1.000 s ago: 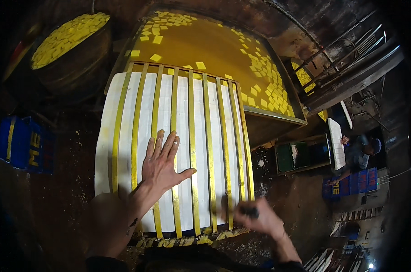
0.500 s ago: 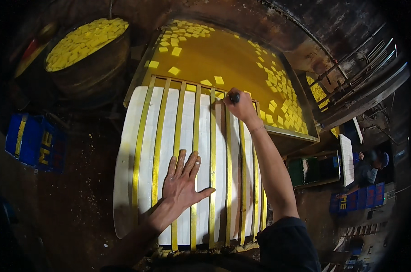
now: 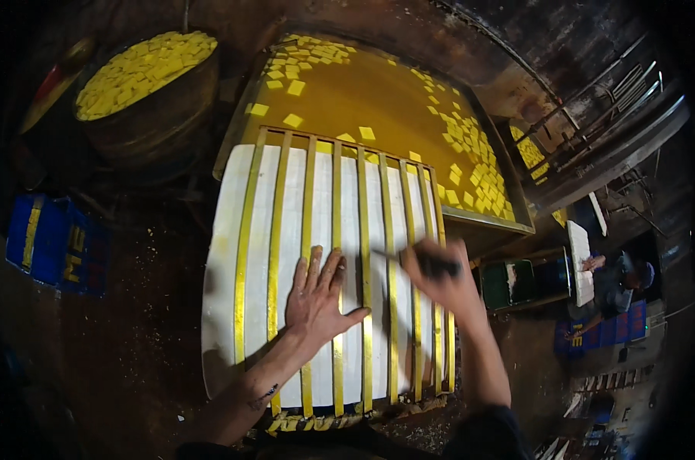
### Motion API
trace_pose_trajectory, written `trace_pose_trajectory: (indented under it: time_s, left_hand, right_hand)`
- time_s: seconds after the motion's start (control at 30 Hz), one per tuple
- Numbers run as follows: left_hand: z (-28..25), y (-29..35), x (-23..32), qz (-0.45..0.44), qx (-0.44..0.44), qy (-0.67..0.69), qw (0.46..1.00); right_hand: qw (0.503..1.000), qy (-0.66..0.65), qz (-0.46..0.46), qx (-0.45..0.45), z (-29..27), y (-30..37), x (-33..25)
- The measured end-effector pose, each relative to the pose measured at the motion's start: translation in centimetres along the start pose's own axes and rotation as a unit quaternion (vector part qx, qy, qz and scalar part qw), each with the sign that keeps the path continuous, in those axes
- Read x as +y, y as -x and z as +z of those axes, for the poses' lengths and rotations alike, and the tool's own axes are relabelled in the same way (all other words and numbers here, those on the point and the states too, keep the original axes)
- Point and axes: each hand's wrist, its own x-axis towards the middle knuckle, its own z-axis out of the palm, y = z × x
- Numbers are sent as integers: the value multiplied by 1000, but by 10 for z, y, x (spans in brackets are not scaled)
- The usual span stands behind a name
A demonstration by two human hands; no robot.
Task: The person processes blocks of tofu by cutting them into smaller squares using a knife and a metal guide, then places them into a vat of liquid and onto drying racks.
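A large white slab, apparently tofu (image 3: 224,230), lies in front of me under a rack of long yellow-stained slats (image 3: 275,222). My left hand (image 3: 314,297) rests flat on the slats near the middle, fingers spread and pointing away from me. Over the right part of the rack is my right hand (image 3: 448,285), closed round the dark handle of a knife (image 3: 441,266). The thin blade points left across the slats. Motion blurs this hand, and whether the blade touches the slab I cannot tell.
Beyond the rack stands a wide vat (image 3: 485,222) of yellow-brown liquid with many floating yellow squares. A deep pot (image 3: 144,142) heaped with yellow pieces is at far left, above blue crates (image 3: 56,245). At right, a co-worker (image 3: 631,280) is beside a white slab (image 3: 581,261).
My right hand has pulled the knife back from the far edge of the rack toward me and slightly right. The left hand stays flat on the slats. The view has shifted slightly.
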Motion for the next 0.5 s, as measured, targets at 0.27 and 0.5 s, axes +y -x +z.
trace_pose_trajectory:
  time_s: [0.27, 0.5]
  left_hand:
    - [7, -5, 17, 40, 58, 47, 996]
    - [8, -3, -5, 53, 123, 81, 988]
  right_hand:
    - [990, 112, -28, 84, 47, -151, 99]
    - [940, -135, 195, -243, 21, 121, -32]
